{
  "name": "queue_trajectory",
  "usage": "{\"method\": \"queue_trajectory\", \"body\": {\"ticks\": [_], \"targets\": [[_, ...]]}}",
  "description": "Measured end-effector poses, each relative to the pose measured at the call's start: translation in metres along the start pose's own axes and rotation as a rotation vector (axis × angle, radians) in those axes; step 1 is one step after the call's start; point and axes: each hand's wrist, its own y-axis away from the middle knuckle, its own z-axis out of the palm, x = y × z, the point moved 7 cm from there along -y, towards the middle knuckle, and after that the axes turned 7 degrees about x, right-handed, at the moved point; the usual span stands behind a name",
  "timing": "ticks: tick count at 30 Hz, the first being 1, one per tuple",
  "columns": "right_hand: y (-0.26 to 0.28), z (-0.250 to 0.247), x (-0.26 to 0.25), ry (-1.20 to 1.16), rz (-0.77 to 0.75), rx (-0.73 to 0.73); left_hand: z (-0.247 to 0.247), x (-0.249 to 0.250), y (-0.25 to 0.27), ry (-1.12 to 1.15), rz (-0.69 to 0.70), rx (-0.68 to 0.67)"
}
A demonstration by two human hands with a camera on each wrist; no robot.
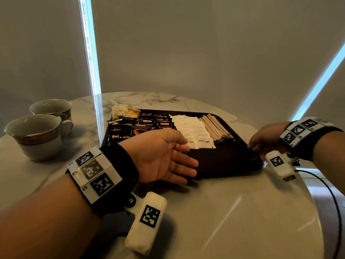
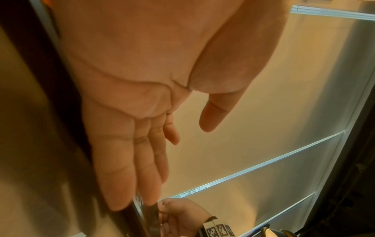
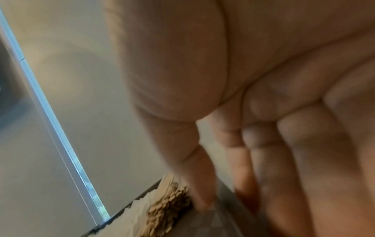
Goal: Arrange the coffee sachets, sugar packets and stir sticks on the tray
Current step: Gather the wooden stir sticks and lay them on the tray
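Between the flat, empty left hand (image 1: 164, 157) and the right hand (image 1: 265, 141) gripping its rim, the tray (image 1: 233, 161) holds coffee sachets (image 1: 141, 126), sugar packets (image 1: 194, 129) (white) and stir sticks (image 1: 216, 128).

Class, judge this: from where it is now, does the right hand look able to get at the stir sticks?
Probably yes: the right hand sits at the tray's right edge, the stir sticks lie nearest it, nothing between.

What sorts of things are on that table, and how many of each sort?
Cups: 2
Tray: 1
Coffee sachet pile: 1
Sugar packet pile: 1
Stir stick bundle: 1
Clear yellowish bag: 1
Total: 7
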Motion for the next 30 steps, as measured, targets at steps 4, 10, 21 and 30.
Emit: {"method": "queue_trajectory", "body": {"ticks": [4,10,21,30], "targets": [[0.005,0.002,0.001,0.045,-0.086,-0.013,-0.001,-0.004,-0.003,-0.078,-0.024,0.005],[-0.005,0.004,-0.021,0.124,-0.127,0.125,-0.016,0.004,-0.005,-0.080,0.026,0.156],[-0.009,0.037,-0.061,-0.091,-0.114,0.204,-0.091,0.023,-0.011,0.119,0.244,0.474],[-0.024,0.065,-0.093,-0.283,-0.098,0.220,-0.146,0.032,-0.003,0.270,0.340,0.841]]}}
